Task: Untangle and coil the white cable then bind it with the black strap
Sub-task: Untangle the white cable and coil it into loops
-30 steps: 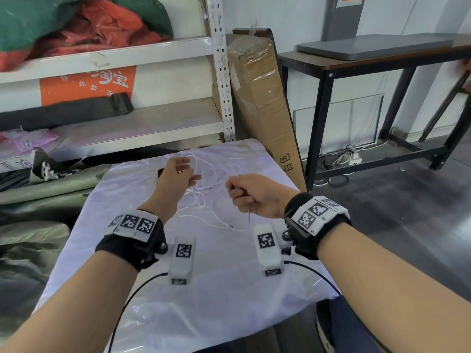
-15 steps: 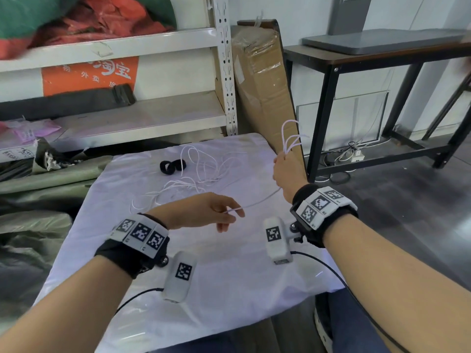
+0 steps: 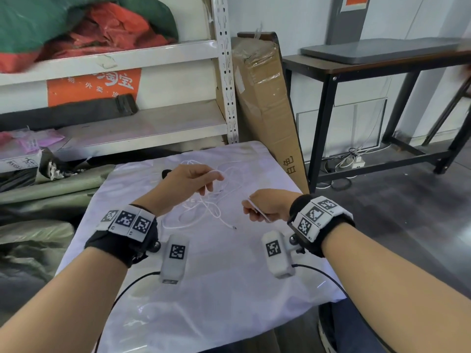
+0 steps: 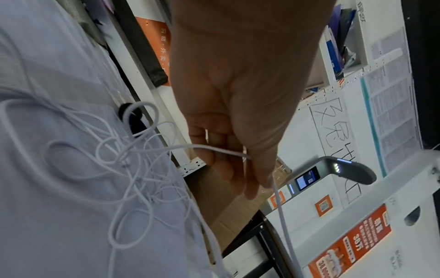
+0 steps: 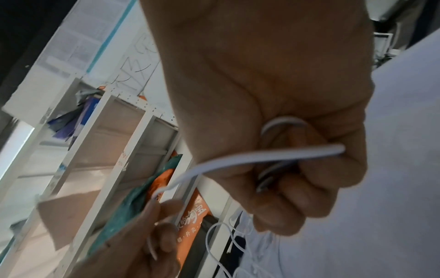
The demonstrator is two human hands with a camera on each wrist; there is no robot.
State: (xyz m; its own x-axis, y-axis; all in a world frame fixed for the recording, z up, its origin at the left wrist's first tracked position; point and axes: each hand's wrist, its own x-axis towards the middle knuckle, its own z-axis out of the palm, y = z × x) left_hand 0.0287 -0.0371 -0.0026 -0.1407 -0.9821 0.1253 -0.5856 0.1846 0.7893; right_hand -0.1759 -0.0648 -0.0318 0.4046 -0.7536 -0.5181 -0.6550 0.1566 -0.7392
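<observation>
A thin white cable [image 3: 209,208] lies tangled on the white-covered table [image 3: 229,289], one plug end loose near the middle. My left hand [image 3: 215,178] hovers over the tangle and pinches a strand between thumb and fingers; in the left wrist view the cable [image 4: 221,151] runs through those fingers [image 4: 228,169]. To the right, my right hand [image 3: 252,212] is a fist gripping a few gathered loops, shown as the cable [image 5: 262,158] crossing the curled fingers [image 5: 297,188]. The black strap [image 3: 165,173] lies behind the left hand, mostly hidden; the strap [image 4: 133,122] sits beside the tangle.
A metal shelf rack [image 3: 224,80] with bags stands behind the table. A tall cardboard box [image 3: 265,105] leans at the table's far right corner. A black-framed desk [image 3: 356,67] stands further right. Green tarps [image 3: 51,189] lie to the left.
My right hand has come down from its raised spot at the table's right edge, still gripping the loops. My left hand has moved forward over the tangle and taken a new strand.
</observation>
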